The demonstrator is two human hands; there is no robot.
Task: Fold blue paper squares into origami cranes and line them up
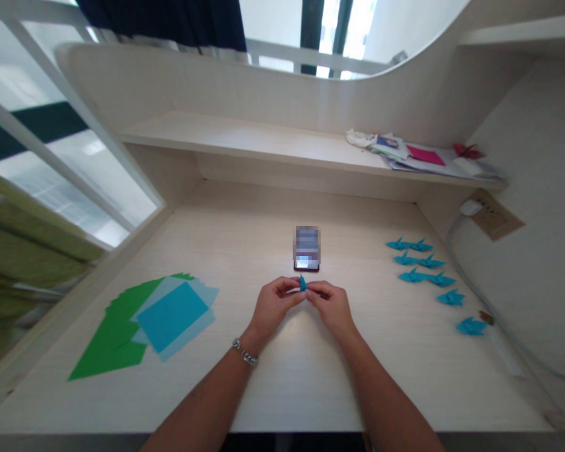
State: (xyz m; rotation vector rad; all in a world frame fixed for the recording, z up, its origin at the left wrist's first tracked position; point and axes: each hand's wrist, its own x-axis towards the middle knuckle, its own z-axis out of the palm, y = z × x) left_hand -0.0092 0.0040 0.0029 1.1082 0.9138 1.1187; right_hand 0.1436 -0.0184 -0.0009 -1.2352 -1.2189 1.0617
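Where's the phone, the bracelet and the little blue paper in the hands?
Phone [307,248], head view: its screen.
Bracelet [245,353], head view: its links.
Little blue paper [303,284], head view: its visible middle.

Across from me, a bright pink paper [426,155] lies on a messy pile of papers [390,148] on the long shelf [245,133]. To my right, a white plug [471,207] sits in the wall socket [501,216]. A green curtain [19,251] hangs on my left.

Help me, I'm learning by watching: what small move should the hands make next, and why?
Probably spread the folded blue paper gently: the left hand and right hand pinch it, and it looks narrow, whereas the blue birds on the right look wider.
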